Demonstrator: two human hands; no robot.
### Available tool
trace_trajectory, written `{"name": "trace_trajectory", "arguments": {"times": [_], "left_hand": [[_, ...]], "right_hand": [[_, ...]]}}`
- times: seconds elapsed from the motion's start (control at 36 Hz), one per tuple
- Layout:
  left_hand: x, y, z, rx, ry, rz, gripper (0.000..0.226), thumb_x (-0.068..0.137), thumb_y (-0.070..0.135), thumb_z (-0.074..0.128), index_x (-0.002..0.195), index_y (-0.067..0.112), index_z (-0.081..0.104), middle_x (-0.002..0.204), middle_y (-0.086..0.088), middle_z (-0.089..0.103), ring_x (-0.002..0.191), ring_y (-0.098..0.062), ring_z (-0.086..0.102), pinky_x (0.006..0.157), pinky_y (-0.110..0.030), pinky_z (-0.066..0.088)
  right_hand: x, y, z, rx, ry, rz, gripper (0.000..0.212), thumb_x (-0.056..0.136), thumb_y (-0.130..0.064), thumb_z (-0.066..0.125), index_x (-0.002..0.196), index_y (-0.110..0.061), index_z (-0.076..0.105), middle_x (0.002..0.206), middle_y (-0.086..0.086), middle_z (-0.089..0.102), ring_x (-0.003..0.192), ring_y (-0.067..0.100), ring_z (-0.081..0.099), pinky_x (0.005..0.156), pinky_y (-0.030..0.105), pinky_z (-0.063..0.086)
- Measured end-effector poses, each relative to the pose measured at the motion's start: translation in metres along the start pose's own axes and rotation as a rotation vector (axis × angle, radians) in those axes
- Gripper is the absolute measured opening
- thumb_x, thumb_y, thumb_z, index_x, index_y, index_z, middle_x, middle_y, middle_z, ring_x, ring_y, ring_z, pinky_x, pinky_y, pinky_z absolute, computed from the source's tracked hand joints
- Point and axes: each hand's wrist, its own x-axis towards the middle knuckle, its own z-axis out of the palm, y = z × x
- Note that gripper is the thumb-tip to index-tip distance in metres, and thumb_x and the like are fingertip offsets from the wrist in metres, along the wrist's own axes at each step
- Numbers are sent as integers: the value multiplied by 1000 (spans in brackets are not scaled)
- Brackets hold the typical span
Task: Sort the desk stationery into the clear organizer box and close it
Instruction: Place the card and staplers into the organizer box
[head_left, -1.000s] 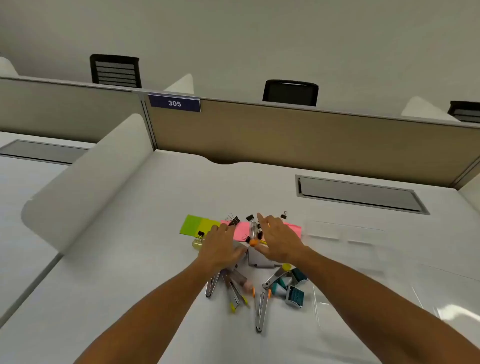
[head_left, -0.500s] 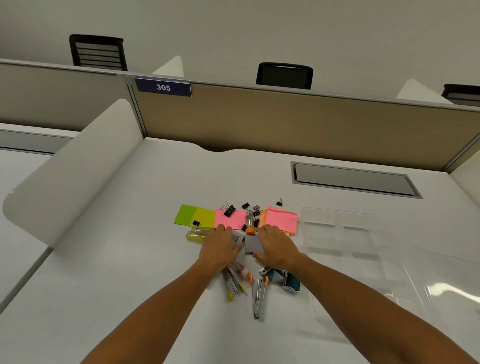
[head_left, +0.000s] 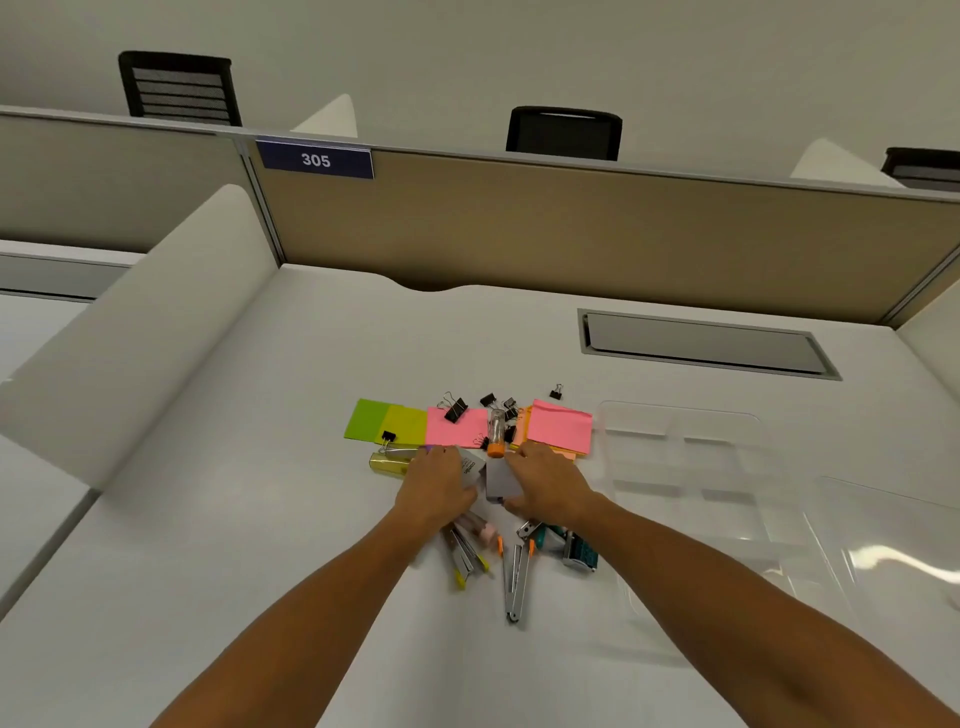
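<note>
- stationery, a mixed heap of loose items, lies at the middle of the white desk (head_left: 218, 519), nearer the front edge than the back partition.
- clear plastic organizer box (head_left: 680, 457) sits open toward the desk's right edge, just beside the heap; its transparent lid (head_left: 883, 545) lies flat on the near right side.
- small grey rectangular box (head_left: 501, 480) lies in the heap's centre; right hand (head_left: 545, 486) grips it, fingers curled over the far end, thumb at the near end.
- left hand (head_left: 436, 488) rests palm down on the heap, fingers bent over a white labelled item (head_left: 470, 465); whether it grips that item cannot be told.
- green sticky note pad (head_left: 384, 421), pink sticky note pad (head_left: 454, 428) and a second pink pad (head_left: 563, 426) lie in a row on the far side of the hands.
- black binder clips (head_left: 455, 410) are scattered on and about the pads.
- clear tube with orange cap (head_left: 496, 434) lies between the pink pads.
- silver staple remover (head_left: 517, 577) and teal tape roller (head_left: 579, 551) lie nearest the front edge.
</note>
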Motion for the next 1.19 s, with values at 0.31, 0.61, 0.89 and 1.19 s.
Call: {"name": "trace_trajectory", "arguments": {"times": [0.31,0.61,0.89,1.19], "left_hand": [[-22,-14,-20,-337,220,-14,45,78,27,70,115,8,55,114,-8,56,102,-26,48,80,-35,43],[-43,20,-32,-790,260,-80,56,87,32,69,137,16,49,122,3,52,110,-14,54,86,-27,49],[-57,94,-24,-900,35,155,27,86,52,52,112,60,54,114,19,62,98,2,59,73,-13,48],[-56,177,10,-537,-363,412,59,81,54,63,135,38,46,126,19,52,110,6,52,87,-15,47]], "right_hand": [[-12,9,-14,112,154,-92,73,79,-50,69,139,-14,45,127,8,49,107,24,53,77,33,52],[-62,37,-29,568,372,88,71,79,-56,69,136,-18,51,120,-3,53,102,14,52,79,22,45],[-134,88,-39,935,509,260,59,79,-55,70,130,-28,56,117,-12,58,98,7,62,65,9,51],[-210,133,-34,1065,596,361,51,75,-61,69,120,-41,55,117,-14,61,100,5,64,71,9,52]]}}
